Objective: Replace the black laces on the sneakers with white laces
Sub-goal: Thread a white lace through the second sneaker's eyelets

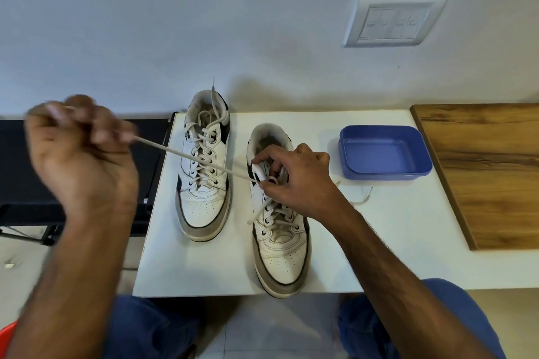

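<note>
My left hand (78, 148) has a closed grip on the white lace (186, 156), drawn taut across the left shoe (204, 166) on the bench (388, 242). My right hand (294, 178) pinches the lace at the upper eyelets of the right shoe (280, 230). I judge a hard pull could drag that shoe or leave uneven ends; the other end (363, 198) lies slack.

White-laced sneakers (204, 166) side by side; one lace (192, 157) taut.
</note>
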Motion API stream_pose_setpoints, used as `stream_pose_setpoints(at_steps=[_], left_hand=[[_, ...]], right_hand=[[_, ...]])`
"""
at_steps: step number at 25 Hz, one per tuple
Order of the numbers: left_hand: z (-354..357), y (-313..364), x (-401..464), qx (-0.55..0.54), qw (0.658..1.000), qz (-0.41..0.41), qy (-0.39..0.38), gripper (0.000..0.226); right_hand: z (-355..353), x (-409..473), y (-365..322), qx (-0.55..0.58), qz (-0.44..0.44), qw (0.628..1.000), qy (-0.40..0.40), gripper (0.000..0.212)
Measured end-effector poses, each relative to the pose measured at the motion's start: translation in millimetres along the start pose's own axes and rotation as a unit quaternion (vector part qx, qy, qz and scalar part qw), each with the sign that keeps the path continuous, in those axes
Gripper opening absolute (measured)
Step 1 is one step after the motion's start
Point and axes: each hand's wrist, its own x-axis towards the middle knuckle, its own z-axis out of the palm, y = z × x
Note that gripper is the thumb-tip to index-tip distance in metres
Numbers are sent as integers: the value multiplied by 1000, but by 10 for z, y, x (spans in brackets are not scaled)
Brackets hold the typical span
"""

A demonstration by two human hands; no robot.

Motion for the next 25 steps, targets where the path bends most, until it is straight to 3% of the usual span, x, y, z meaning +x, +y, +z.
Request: stream_pose_setpoints(at_steps=[1, 2, 3, 5, 6, 7, 9, 10, 11, 12, 13, 16, 18, 20, 22, 25], left_hand=[[-126, 72, 108, -24, 999, 4, 28, 17], [-229, 115, 161, 25, 999, 18, 38, 16], [-256, 100, 163, 135, 990, 30, 29, 13], [-104, -50, 0, 385, 920, 38, -69, 8], [16, -162, -136, 484, 860, 15, -164, 4], [164, -274, -277, 572, 778, -22, -259, 7], [223, -498, -471, 701, 575, -49, -418, 39], [204, -574, -507, 732, 511, -44, -449, 52], [187, -638, -519, 742, 488, -42, -458, 58], [159, -680, -511, 733, 502, -55, -456, 58], [135, -706, -505, 702, 546, -77, -451, 52], [128, -720, -492, 510, 745, -146, -405, 31], [182, -617, -483, 377, 846, -169, -338, 30], [206, -466, -425, 213, 937, -172, -218, 29], [142, -314, -320, 42, 980, -171, -98, 34], [87, -248, -283, -64, 986, -150, 29, 35]], right_hand=[[3, 2, 0, 0, 0, 1000, 0, 34], [3, -1, 0, 1, 0, 1000, 1, 34], [5, -2, 2, 1, 1, 1000, 3, 34], [-1, -4, 20, 0, 4, 1000, 6, 34], [-1, -6, 25, 0, 4, 1000, 6, 34], [3, -9, 23, 1, 2, 1000, 5, 34], [11, -12, 22, 3, -2, 1000, 4, 35], [9, -10, 25, 4, -3, 1000, 5, 35], [8, -8, 29, 4, -3, 1000, 5, 35], [7, -7, 31, 2, -3, 1000, 6, 35], [6, -7, 29, 1, -4, 1000, 4, 35], [0, -21, 12, 1, -3, 1000, -1, 35], [-2, -21, 3, -5, -2, 1000, -3, 36], [-6, -14, 5, -3, 4, 1000, -7, 37], [6, -11, 8, 2, 9, 1000, -10, 37], [19, -12, 4, -1, 12, 1000, -8, 38]])
